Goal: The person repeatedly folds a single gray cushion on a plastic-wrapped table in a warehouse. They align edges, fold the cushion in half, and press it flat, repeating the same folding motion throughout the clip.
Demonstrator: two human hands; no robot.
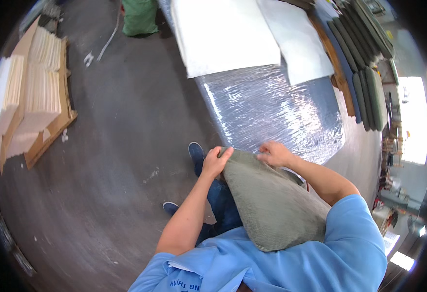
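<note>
A grey-green fabric cushion (276, 204) leans against the front of my body, its near corner at my shirt. I cannot tell how fully it is filled. My left hand (217, 162) is closed on its far left corner, thumb lying along the edge. At the far right part of the same edge, my right hand (275, 155) has its fingers curled together in a pinch. Whatever sits between those fingertips is too small to make out. Just beyond both hands lies a table (267, 109) covered in shiny clear plastic film.
White sheets (225, 36) cover the table's far part. Stacked grey-green cushions (369, 97) stand at the right beside a wooden board (337, 73). Pale foam slabs (43, 87) are piled on the left. A green sack (140, 17) rests on the floor (125, 136) at the back.
</note>
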